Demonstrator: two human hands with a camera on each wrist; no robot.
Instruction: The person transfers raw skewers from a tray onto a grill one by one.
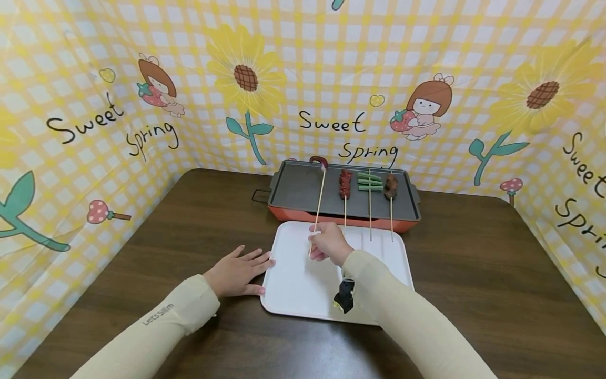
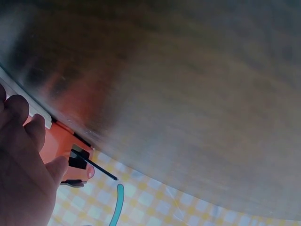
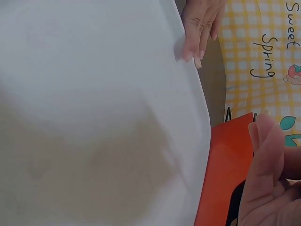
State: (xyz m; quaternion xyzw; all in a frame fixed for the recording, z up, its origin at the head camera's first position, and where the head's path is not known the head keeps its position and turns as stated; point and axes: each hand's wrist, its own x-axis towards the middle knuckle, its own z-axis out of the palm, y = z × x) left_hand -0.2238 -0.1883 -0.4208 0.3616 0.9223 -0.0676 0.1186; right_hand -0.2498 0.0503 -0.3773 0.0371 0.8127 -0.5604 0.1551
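Observation:
My right hand [image 1: 330,243] pinches the lower end of a wooden skewer [image 1: 320,197] above the white tray [image 1: 289,295]. At the skewer's far end is a dark red, curled piece of food [image 1: 320,161], over the back of the grey griddle plate [image 1: 298,189]. In the right wrist view, the fingers of my right hand [image 3: 268,183] are bent, and the skewer cannot be made out. My left hand [image 1: 240,272] lies with spread fingers on the table, fingertips at the tray's left edge. The left wrist view shows that hand [image 2: 23,150] near the griddle's orange base [image 2: 54,146].
Three more skewers lie on the griddle's right half: red chunks [image 1: 345,184], green stalks [image 1: 370,181] and brown meat [image 1: 391,187]. Their sticks reach over the tray's back edge. A wire handle [image 1: 259,196] juts out left of the griddle. A checked cloth [image 1: 303,95] hangs behind the wooden table [image 1: 487,273].

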